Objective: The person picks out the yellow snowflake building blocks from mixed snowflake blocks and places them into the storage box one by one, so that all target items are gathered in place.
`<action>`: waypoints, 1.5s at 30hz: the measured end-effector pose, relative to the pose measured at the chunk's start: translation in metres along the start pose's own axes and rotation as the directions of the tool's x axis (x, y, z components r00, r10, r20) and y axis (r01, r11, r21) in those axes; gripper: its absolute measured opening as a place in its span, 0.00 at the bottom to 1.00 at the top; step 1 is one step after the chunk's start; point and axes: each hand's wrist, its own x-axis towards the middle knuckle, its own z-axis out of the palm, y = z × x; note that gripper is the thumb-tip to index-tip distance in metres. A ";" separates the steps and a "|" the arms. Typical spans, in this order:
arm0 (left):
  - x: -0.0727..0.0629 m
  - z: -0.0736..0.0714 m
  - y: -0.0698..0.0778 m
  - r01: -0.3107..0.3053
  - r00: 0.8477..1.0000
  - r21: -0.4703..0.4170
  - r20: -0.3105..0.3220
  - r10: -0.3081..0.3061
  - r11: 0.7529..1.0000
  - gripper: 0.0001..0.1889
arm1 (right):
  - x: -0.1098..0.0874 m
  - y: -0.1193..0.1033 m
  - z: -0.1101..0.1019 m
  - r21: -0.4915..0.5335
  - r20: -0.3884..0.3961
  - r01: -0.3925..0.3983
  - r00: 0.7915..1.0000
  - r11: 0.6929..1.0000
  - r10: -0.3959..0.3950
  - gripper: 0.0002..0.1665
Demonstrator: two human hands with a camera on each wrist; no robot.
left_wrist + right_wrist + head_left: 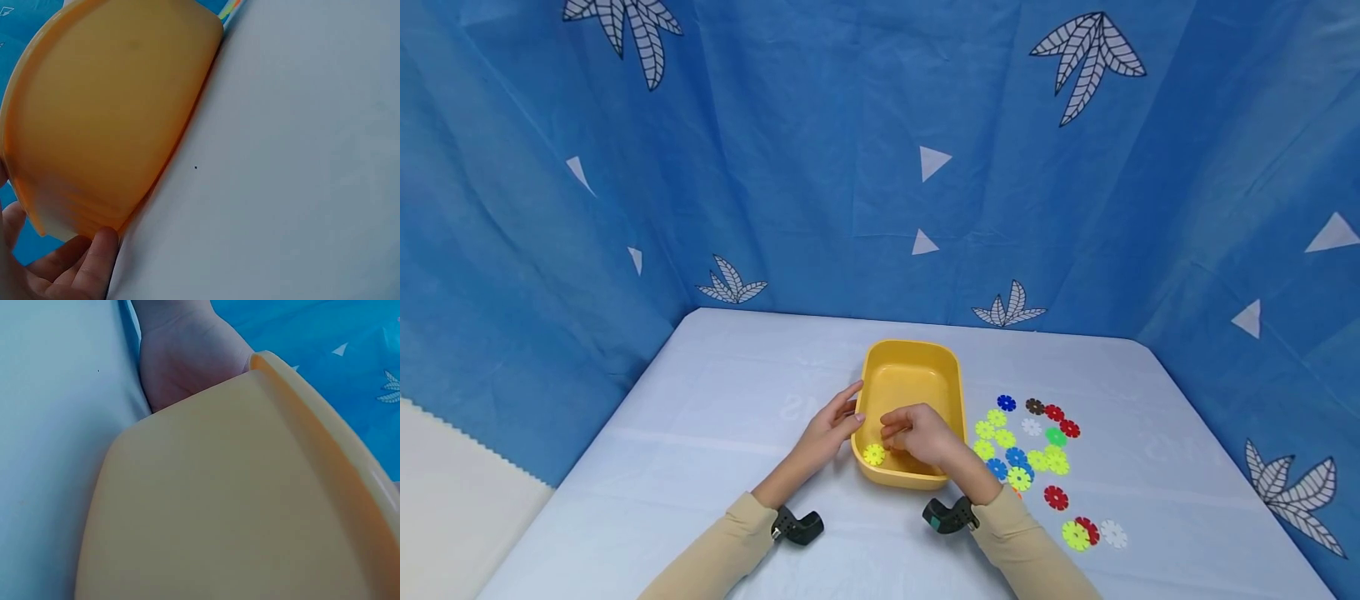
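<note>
A yellow plastic tub (910,481) with rounded corners stands on the white table. At its left side my left hand (826,432) grips the wall, thumb at the rim. Fingers (99,265) touch the outside of the wall in the left wrist view. My right hand (925,433) reaches over the right rim into the tub with loosely bent fingers, nothing visible between them. In the right wrist view the tub's wall (206,500) hides those fingers, leaving the palm in sight. One yellow-green snowflake disc (874,454) lies in the tub's near left corner.
Right of the tub, several loose snowflake discs lie scattered: yellow-green discs (1056,460), blue discs (1017,457), a red disc (1056,498), a brown disc (1035,407) and a white disc (1114,533). A blue patterned cloth (850,167) hangs behind the table.
</note>
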 end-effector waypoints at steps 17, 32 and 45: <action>0.000 0.002 0.001 0.014 1.000 0.003 -0.001 -0.014 1.000 0.31 | -0.004 -0.003 -0.011 0.142 -0.032 -0.004 0.999 0.990 0.008 0.24; 0.000 0.002 0.000 -0.011 1.000 0.011 -0.016 0.011 1.000 0.31 | -0.030 0.011 -0.087 0.211 -0.116 0.035 0.993 0.977 -0.010 0.30; 0.000 -0.001 0.001 -0.012 1.000 0.001 -0.015 0.012 1.000 0.31 | -0.053 0.049 -0.142 0.210 -0.210 -0.043 0.974 0.977 0.087 0.36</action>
